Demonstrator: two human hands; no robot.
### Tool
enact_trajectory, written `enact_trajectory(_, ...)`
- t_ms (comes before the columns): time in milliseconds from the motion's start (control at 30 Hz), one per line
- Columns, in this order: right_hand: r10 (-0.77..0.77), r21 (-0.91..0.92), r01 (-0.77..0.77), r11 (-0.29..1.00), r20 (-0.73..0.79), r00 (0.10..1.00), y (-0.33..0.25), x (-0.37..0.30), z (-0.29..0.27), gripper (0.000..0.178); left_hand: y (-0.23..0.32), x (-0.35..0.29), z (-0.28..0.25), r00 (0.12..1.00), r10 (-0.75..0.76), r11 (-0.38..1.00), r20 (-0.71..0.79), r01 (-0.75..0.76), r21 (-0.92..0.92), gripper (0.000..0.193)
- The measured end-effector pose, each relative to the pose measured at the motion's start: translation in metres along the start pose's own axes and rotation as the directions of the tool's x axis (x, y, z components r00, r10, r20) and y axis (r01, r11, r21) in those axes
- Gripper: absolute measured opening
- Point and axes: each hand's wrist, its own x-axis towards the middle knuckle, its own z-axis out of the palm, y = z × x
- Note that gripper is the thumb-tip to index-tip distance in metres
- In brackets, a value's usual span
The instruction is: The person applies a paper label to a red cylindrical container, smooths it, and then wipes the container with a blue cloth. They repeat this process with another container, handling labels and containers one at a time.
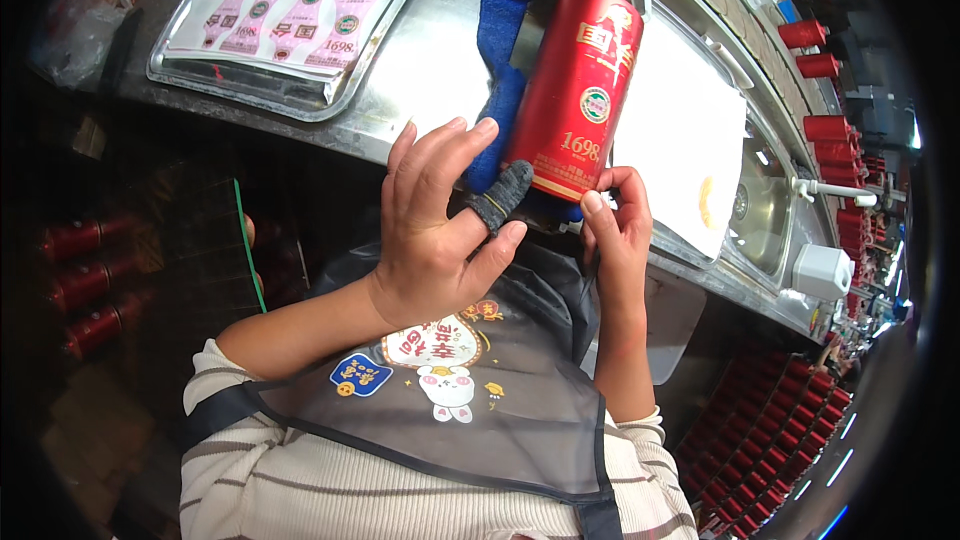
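Observation:
A red bottle (580,90) with gold and white print lies on the counter, its neck pointing away from me and its base toward me. Under and beside it is a blue cloth (503,70). At the left of the base, my left hand (435,215) has its fingers spread. Its index finger wears a dark grey knitted finger sleeve and touches the bottle's lower edge. My right hand (618,230) grips the base's right corner, thumb against the edge and the other fingers bent, partly hidden.
A metal tray (345,105) of pink printed label sheets (290,10) sits at the left. White sheets (685,130) lie right of the bottle, then a metal sink (765,205) and white plastic jug (822,272). Several red bottles (765,440) stand in rows at the lower right.

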Motion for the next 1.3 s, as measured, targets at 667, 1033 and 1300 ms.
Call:
enact_trajectory(667, -0.071, 0.14, 0.059, 0.988, 0.083, 0.994, 0.029, 0.014, -0.006, 0.011, 0.009, 0.053, 0.03, 0.902, 0.362, 0.88, 0.235, -0.414, 0.234, 0.012)
enact_trajectory(1033, 0.065, -0.172, -0.039, 0.984, 0.151, 0.986, -0.003, 0.013, -0.023, 0.015, -0.026, 0.027, 0.012, 0.984, 0.089, 0.994, 0.152, -0.08, -0.069, 0.066)
enact_trajectory(1300, 0.114, -0.062, -0.105, 0.993, 0.166, 0.98, -0.028, 0.0, -0.032, 0.014, -0.03, -0.003, -0.002, 0.964, 0.132, 0.988, 0.231, -0.146, 0.044, 0.045)
